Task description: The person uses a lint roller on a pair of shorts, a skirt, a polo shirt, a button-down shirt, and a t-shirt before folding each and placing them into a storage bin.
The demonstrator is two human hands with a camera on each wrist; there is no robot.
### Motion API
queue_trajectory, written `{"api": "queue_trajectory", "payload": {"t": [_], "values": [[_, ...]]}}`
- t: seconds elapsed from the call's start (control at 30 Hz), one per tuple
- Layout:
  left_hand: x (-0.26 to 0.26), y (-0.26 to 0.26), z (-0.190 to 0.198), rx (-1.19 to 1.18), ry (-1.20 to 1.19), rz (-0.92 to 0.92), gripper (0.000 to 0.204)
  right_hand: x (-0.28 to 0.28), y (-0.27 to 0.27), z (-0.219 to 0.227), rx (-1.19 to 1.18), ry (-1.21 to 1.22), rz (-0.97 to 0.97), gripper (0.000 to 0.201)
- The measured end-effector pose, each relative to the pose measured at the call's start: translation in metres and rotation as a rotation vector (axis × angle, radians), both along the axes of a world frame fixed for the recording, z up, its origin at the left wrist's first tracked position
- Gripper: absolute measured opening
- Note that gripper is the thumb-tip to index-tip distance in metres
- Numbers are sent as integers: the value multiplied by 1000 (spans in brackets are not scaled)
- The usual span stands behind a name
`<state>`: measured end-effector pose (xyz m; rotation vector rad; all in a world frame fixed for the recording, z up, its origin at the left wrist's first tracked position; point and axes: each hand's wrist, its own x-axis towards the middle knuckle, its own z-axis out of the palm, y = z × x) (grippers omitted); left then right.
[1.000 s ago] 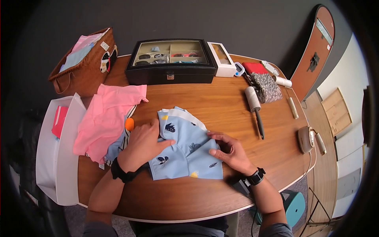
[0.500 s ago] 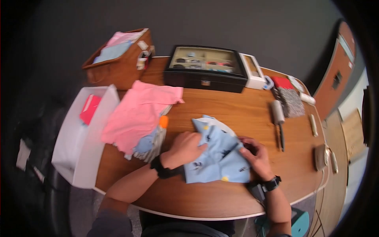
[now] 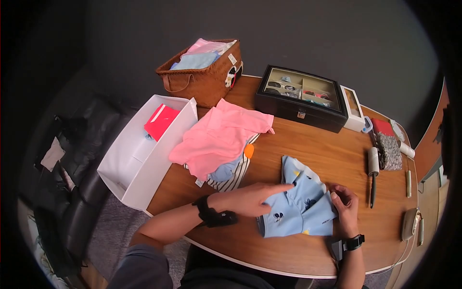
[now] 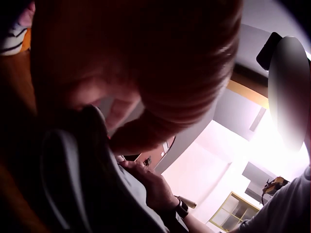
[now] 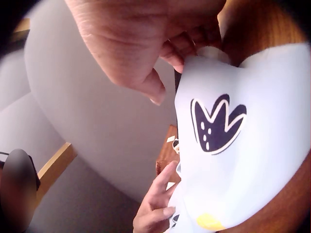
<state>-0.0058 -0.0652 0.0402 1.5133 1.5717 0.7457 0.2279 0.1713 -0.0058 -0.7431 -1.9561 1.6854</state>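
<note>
A light blue garment with dark and yellow prints and a white band along its far edge lies creased on the table. My left hand reaches over its left side, forefinger stretched out across the cloth and thumb held apart. At the right edge is my right hand. In the right wrist view, the right hand's fingertips meet the edge of the garment, while the thumb stands off from the cloth. The left wrist view is dark, with the left hand above a fold of cloth.
Left of the garment lie a pink top and striped cloth. Beyond them stand a white box and a brown basket of clothes. A black display case is at the back, a lint roller to the right.
The head view has turned left, so the table has shifted right in it. My left forefinger has stretched out over the cloth. The right hand stays by the garment's right edge.
</note>
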Motion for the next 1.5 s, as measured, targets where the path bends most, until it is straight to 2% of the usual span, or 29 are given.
{"api": "queue_trajectory", "payload": {"t": [0.07,0.13,0.17,0.2,0.23,0.27,0.3,0.33,0.43,0.47,0.53,0.6,0.67,0.73,0.93,1.0,1.07,1.1,1.2,1.27,1.33,1.37,1.4,1.43,1.47,1.5], "values": [[1,-5,9,57,-18,-36,86,-1,-1,3,-10,-12,-11,30],[-4,-4,20,-131,42,-217,86,-3,-4,5,12,20,-23,29],[-2,-5,12,-17,-14,-197,84,-2,-2,4,13,22,-26,29],[-1,-4,-2,-15,-12,-201,84,-1,0,2,20,12,-25,29],[0,1,-19,246,335,-220,80,-1,2,1,27,1,-23,29],[3,6,-19,509,681,-232,75,0,2,0,30,1,-27,29],[7,9,-15,414,855,-279,55,0,2,0,26,1,-25,30],[10,14,-13,418,856,-279,55,0,2,0,24,2,-24,30],[23,30,-19,655,1005,-324,39,0,4,-4,67,19,-27,30],[27,32,-19,660,1006,-326,39,0,4,-4,69,20,-31,30],[35,35,-18,838,1052,-361,41,0,5,-4,81,5,-25,29],[40,36,-25,757,1032,-428,42,0,2,-1,74,14,-46,29],[46,34,-45,634,798,-461,44,-1,2,0,67,21,-63,30],[50,31,-51,630,767,-461,46,1,6,-2,93,34,-70,33],[73,6,-38,467,451,-476,53,1,8,-2,94,39,-61,35],[83,-3,-33,482,450,-478,48,1,8,-3,88,48,-59,35],[95,-13,-26,490,612,-520,53,0,8,-4,80,57,-56,34],[105,-16,-34,549,709,-452,61,0,8,-5,64,72,-54,34],[122,-21,-31,462,728,-397,69,-2,7,-7,57,93,-58,33],[115,-20,-25,468,661,-389,65,-2,9,-8,67,97,-62,34],[99,-15,-22,302,120,-358,67,-2,11,-10,86,93,-66,32],[83,-19,-5,263,-170,-276,70,-3,9,-8,85,94,-62,32],[65,-21,22,68,-217,-247,70,-4,6,-5,78,97,-65,32],[50,-27,55,-26,-268,-156,67,-4,3,-2,71,100,-68,31],[37,-36,58,-157,-340,-8,62,-3,4,-2,67,101,-63,31],[22,-47,57,-18,-283,79,58,-2,6,-4,58,86,-69,30]]}}
